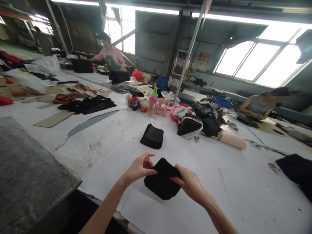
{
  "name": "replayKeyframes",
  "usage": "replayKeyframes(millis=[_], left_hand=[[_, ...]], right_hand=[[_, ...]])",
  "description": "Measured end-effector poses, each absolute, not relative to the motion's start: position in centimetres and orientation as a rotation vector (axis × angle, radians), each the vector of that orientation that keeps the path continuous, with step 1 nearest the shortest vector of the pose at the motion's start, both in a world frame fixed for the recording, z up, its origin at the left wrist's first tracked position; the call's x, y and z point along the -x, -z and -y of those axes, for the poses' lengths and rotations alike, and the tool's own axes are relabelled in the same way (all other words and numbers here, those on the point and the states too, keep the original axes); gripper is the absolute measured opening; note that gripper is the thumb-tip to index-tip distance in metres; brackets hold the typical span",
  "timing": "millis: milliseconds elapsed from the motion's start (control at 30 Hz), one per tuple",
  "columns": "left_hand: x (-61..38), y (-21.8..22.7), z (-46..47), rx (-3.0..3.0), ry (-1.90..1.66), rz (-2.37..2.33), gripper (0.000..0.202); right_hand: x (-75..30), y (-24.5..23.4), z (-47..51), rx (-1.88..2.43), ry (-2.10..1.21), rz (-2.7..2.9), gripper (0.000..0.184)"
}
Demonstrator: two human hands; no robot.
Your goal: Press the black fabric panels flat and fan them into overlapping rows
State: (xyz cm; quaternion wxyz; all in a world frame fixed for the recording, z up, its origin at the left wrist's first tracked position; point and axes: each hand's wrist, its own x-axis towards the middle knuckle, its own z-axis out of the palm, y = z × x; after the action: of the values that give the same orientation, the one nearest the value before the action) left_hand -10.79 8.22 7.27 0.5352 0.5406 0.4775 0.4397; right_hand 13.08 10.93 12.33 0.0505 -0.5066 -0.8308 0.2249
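Note:
A black piece of sheet material [162,182] with cut corners, possibly a thin stack, is held tilted just over the white tabletop. My right hand [190,180] pinches its right edge, thumb on the near face and fingers behind. At its upper left edge is my left hand [141,167], the thumb lying over the piece and the index finger lifted away; the other fingers are curled and partly hidden. Just beyond my hands, a small stack of similar black pieces [152,136] lies on the white table [207,198].
Bottles, jars and a pink box [161,109] stand mid-table, beside a pink basket [179,112] and black bundles [190,126]. Black cloth [296,169] lies at right, a grey slab [31,175] at left. Two co-workers [113,55] [260,102] are at the table's far sides.

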Motion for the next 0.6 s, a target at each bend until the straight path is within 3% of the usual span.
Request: replayKeyframes(millis=[133,300,400,600], left_hand=[[11.0,-4.7,-7.6,-1.019,-1.006,-0.921,0.047],[10.1,-4.2,-8.6,-0.844,-1.175,-0.926,0.049],[10.7,-5.4,-11.3,-0.862,-1.308,-1.054,0.048],[13.9,-9.3,-20.1,-0.968,-1.420,-1.285,0.042]], right_hand=[[-14.1,-10.3,-12.5,1.469,-1.204,2.052,0.029],[-12.9,-9.1,-14.2,1.397,-1.627,1.583,0.045],[-11.0,-9.6,-15.8,1.369,-1.684,1.456,0.047],[-6.0,-11.3,-21.8,1.426,-1.426,1.334,0.039]])
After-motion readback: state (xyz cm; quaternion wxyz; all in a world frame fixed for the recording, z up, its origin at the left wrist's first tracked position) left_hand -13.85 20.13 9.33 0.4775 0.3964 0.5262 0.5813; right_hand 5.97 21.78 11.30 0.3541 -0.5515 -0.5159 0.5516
